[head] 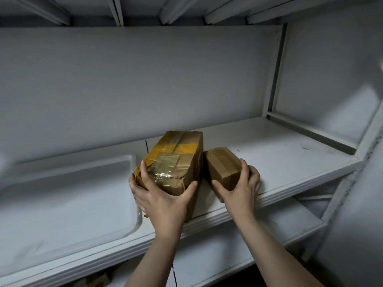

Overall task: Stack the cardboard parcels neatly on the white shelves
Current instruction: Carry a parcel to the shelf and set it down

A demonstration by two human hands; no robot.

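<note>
Two cardboard parcels stand side by side on the white shelf (pixel 279 160). The larger parcel (pixel 178 154) is tall, crumpled, and wrapped with yellow and clear tape. My left hand (pixel 163 197) grips its near end, thumb on the right side and fingers on the left. The small brown parcel (pixel 222 162) lies just to its right, almost touching it. My right hand (pixel 241 188) clasps the small parcel's near end, thumb on the left and fingers over the right edge.
A shallow white tray-like panel (pixel 68 195) lies on the shelf to the left of the parcels. A metal upright and frame (pixel 275 79) bound the shelf at the right. A lower shelf (pixel 248 245) shows below, with a brown object at bottom left (pixel 99 280).
</note>
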